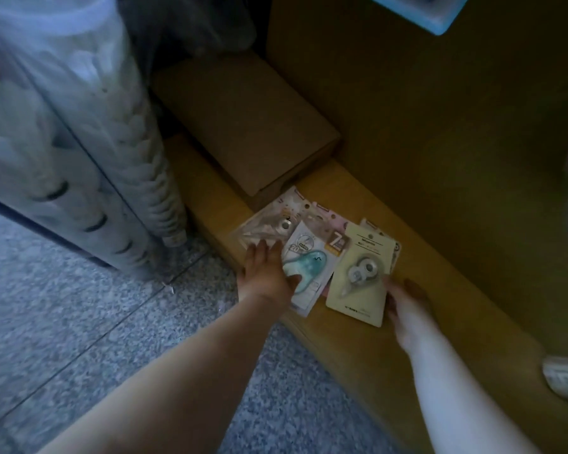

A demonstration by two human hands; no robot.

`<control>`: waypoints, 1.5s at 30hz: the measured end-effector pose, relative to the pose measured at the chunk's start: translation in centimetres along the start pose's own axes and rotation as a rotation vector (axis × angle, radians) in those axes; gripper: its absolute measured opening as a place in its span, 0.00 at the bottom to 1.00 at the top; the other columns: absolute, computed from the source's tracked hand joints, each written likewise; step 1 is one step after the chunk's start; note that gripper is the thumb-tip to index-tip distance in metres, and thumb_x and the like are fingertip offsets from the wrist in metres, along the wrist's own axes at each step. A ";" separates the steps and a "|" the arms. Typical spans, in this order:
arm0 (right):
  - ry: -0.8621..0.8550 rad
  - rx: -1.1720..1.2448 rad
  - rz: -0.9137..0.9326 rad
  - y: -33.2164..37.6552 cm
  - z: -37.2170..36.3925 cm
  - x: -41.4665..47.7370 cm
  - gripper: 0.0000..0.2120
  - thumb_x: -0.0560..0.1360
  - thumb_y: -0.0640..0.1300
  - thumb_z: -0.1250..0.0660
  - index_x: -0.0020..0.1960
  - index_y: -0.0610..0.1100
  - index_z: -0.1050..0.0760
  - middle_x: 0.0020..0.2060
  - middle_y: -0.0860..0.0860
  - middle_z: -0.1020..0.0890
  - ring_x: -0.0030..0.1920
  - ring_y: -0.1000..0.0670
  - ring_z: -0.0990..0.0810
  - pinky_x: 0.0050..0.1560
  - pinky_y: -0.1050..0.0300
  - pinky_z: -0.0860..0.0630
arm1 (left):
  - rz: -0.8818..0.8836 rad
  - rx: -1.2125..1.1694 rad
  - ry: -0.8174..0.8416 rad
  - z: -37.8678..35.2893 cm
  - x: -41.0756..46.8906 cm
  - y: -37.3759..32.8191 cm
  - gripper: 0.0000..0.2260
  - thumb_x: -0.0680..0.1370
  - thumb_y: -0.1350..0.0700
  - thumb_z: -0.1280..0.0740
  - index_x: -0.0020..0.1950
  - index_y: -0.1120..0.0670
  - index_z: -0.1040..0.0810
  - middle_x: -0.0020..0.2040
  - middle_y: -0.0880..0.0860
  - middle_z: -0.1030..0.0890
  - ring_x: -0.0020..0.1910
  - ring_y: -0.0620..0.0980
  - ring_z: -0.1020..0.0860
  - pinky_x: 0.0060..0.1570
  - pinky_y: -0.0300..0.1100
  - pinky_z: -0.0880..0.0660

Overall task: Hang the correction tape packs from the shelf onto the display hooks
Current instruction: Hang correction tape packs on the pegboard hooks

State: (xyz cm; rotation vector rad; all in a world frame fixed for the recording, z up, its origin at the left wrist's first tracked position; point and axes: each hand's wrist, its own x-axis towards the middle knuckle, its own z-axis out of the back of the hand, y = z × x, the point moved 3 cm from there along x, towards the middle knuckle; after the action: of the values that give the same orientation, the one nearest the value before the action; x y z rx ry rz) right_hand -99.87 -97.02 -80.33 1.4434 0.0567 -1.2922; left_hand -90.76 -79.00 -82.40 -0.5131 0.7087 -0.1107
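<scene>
Several correction tape packs lie overlapping on a low wooden shelf (417,348). A pack with a teal dispenser (304,267) lies left of a cream-carded pack with a clear dispenser (361,273). A pinkish clear pack (269,224) lies behind them. My left hand (266,273) rests flat on the left packs, fingers spread, thumb on the teal pack. My right hand (405,299) touches the cream pack's right edge, fingers curled at the card. No display hooks are visible.
A brown cardboard box (243,126) sits on the shelf just behind the packs. A tall wooden panel (440,109) rises at the back right. A rack of plastic-wrapped goods (79,142) stands on the speckled floor (63,339) at left.
</scene>
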 end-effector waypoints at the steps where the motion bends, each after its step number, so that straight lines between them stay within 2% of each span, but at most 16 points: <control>1: 0.021 0.019 -0.007 0.0 -0.2 0.5 0.30 0.76 0.46 0.37 0.74 0.43 0.45 0.68 0.41 0.31 0.65 0.42 0.29 0.53 0.52 0.28 | -0.005 -0.006 0.007 -0.2 0.0 -0.1 0.32 0.78 0.47 0.41 0.76 0.50 0.55 0.77 0.51 0.57 0.76 0.52 0.59 0.72 0.53 0.48; 4: 0.037 0.009 -0.033 0.1 -0.9 1.1 0.25 0.75 0.49 0.36 0.70 0.42 0.35 0.62 0.41 0.25 0.52 0.43 0.23 0.37 0.56 0.27 | -0.009 -0.016 0.012 -0.6 -0.1 -0.3 0.31 0.78 0.47 0.42 0.76 0.50 0.56 0.77 0.50 0.59 0.76 0.52 0.61 0.72 0.53 0.48; 11: 0.107 -0.005 -0.079 -0.7 -1.6 1.1 0.25 0.74 0.46 0.35 0.69 0.44 0.34 0.61 0.40 0.24 0.57 0.42 0.23 0.49 0.52 0.27 | -0.024 -0.013 0.025 -0.8 -0.1 -0.4 0.32 0.77 0.45 0.41 0.76 0.48 0.55 0.77 0.50 0.59 0.76 0.52 0.62 0.72 0.53 0.48; 15: 0.215 0.042 -0.087 -1.2 -1.9 0.1 0.21 0.76 0.43 0.37 0.68 0.43 0.33 0.50 0.42 0.20 0.44 0.47 0.22 0.39 0.54 0.27 | -0.017 0.008 0.028 -0.8 -0.5 -0.9 0.33 0.76 0.45 0.39 0.75 0.48 0.53 0.78 0.50 0.57 0.76 0.52 0.60 0.72 0.56 0.56; 18: 0.228 0.080 -0.030 -1.6 -1.5 -0.3 0.22 0.75 0.41 0.37 0.68 0.43 0.33 0.45 0.46 0.20 0.43 0.49 0.22 0.37 0.55 0.28 | 0.001 -0.060 -0.023 -1.0 -1.1 -1.2 0.33 0.75 0.46 0.37 0.75 0.49 0.50 0.77 0.50 0.51 0.76 0.51 0.57 0.72 0.58 0.61; 22: 0.192 0.130 0.052 -1.7 -0.6 -1.6 0.21 0.74 0.37 0.35 0.66 0.43 0.31 0.53 0.42 0.21 0.45 0.47 0.21 0.42 0.53 0.25 | 0.007 -0.212 -0.088 -0.9 -2.4 -1.2 0.28 0.71 0.49 0.32 0.69 0.48 0.38 0.71 0.50 0.34 0.74 0.52 0.46 0.71 0.58 0.62; 24: 0.161 0.155 0.094 -1.4 0.0 -2.7 0.19 0.73 0.35 0.35 0.64 0.43 0.30 0.55 0.41 0.22 0.45 0.47 0.21 0.45 0.53 0.24 | 0.001 -0.251 -0.092 -0.7 -3.2 -1.3 0.28 0.69 0.49 0.30 0.67 0.49 0.36 0.65 0.51 0.28 0.71 0.53 0.38 0.73 0.57 0.59; 27: 0.079 0.191 0.144 -0.6 1.6 -4.9 0.19 0.73 0.34 0.35 0.63 0.43 0.29 0.56 0.42 0.22 0.49 0.45 0.21 0.47 0.53 0.24 | -0.061 -0.471 -0.045 -0.4 -4.5 -2.4 0.27 0.68 0.54 0.27 0.64 0.51 0.34 0.60 0.51 0.23 0.62 0.52 0.28 0.71 0.54 0.43; 31: 0.075 0.179 0.183 0.4 4.6 -8.8 0.10 0.73 0.37 0.35 0.49 0.49 0.26 0.54 0.44 0.21 0.49 0.47 0.21 0.48 0.53 0.25 | -0.106 -0.886 0.219 0.8 -8.1 -4.1 0.15 0.68 0.66 0.28 0.50 0.53 0.27 0.54 0.55 0.21 0.53 0.52 0.22 0.56 0.47 0.24; 33: 0.110 0.169 0.174 0.5 6.5 -11.0 0.11 0.73 0.38 0.35 0.53 0.49 0.27 0.51 0.46 0.20 0.47 0.50 0.21 0.45 0.54 0.25 | -0.096 -0.959 0.282 1.3 -10.0 -4.0 0.14 0.69 0.68 0.29 0.48 0.52 0.26 0.54 0.56 0.20 0.52 0.55 0.21 0.51 0.48 0.22; 36: 0.179 0.101 0.106 -0.2 8.7 -14.7 0.14 0.73 0.41 0.35 0.59 0.48 0.29 0.49 0.48 0.20 0.48 0.50 0.22 0.47 0.54 0.26 | -0.068 -0.941 0.208 2.2 -13.4 -3.0 0.15 0.70 0.68 0.30 0.52 0.55 0.27 0.51 0.56 0.21 0.45 0.53 0.21 0.45 0.44 0.22; 40: 0.248 0.049 0.107 -1.7 10.0 -20.2 0.08 0.73 0.41 0.34 0.51 0.48 0.25 0.44 0.49 0.18 0.43 0.51 0.19 0.41 0.57 0.22 | -0.017 -0.939 0.147 2.9 -18.7 -2.2 0.16 0.72 0.66 0.31 0.57 0.56 0.28 0.49 0.55 0.22 0.49 0.54 0.22 0.50 0.49 0.24; 41: 0.307 0.056 0.122 -2.1 10.1 -22.1 0.08 0.70 0.42 0.31 0.50 0.47 0.23 0.42 0.49 0.17 0.41 0.51 0.18 0.38 0.59 0.21 | -0.027 -0.950 0.153 3.0 -20.4 -2.2 0.15 0.72 0.66 0.32 0.57 0.57 0.28 0.51 0.55 0.21 0.50 0.55 0.21 0.52 0.51 0.23; 43: 0.438 0.023 0.159 -2.5 10.3 -25.4 0.22 0.54 0.48 0.20 0.46 0.44 0.20 0.38 0.49 0.14 0.37 0.52 0.16 0.34 0.62 0.20 | -0.047 -0.966 0.204 3.2 -23.8 -2.3 0.11 0.73 0.65 0.33 0.53 0.54 0.27 0.52 0.56 0.21 0.52 0.58 0.21 0.51 0.56 0.22; 44: 0.472 0.001 0.184 -2.7 10.4 -26.8 0.27 0.48 0.49 0.19 0.44 0.44 0.21 0.36 0.50 0.14 0.36 0.53 0.15 0.33 0.63 0.20 | -0.068 -0.967 0.246 3.3 -25.6 -2.4 0.10 0.74 0.65 0.35 0.51 0.52 0.27 0.51 0.55 0.20 0.51 0.57 0.20 0.47 0.56 0.21; 45: 0.486 -0.003 0.214 -2.6 10.6 -28.1 0.26 0.48 0.47 0.21 0.45 0.45 0.22 0.35 0.52 0.14 0.35 0.54 0.15 0.33 0.63 0.21 | -0.104 -0.970 0.290 3.3 -27.1 -2.5 0.10 0.75 0.66 0.36 0.52 0.52 0.27 0.49 0.55 0.19 0.48 0.56 0.20 0.43 0.53 0.20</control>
State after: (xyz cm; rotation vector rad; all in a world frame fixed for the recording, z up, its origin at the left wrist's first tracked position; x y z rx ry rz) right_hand -119.48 -87.09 -59.72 1.6839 0.2200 -0.7490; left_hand -108.98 -72.53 -62.97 -1.4837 1.0039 0.0756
